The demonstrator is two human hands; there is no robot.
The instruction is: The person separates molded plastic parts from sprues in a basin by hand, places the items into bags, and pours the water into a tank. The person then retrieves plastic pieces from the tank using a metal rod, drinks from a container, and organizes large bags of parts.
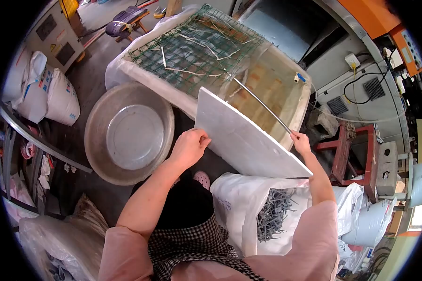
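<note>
My left hand point(191, 147) has its fingers curled at the left edge of a white board point(241, 136), which leans in front of a water tub. My right hand point(301, 142) is closed round the near end of a thin metal rod point(262, 104). The rod reaches over the tub point(173, 99) to the edge of a green wire mesh point(173, 56). Under the mesh lies water, with pale shapes that I cannot make out. Below the board stands a white sack point(234, 199) with many grey plastic parts point(274, 213) in it.
A large round basin point(136, 136) stands on the floor left of the tub. Filled sacks point(61, 98) are at the far left. A red stool frame point(370, 161) and a concrete block point(387, 168) stand at the right. A metal rail point(42, 140) crosses the left side.
</note>
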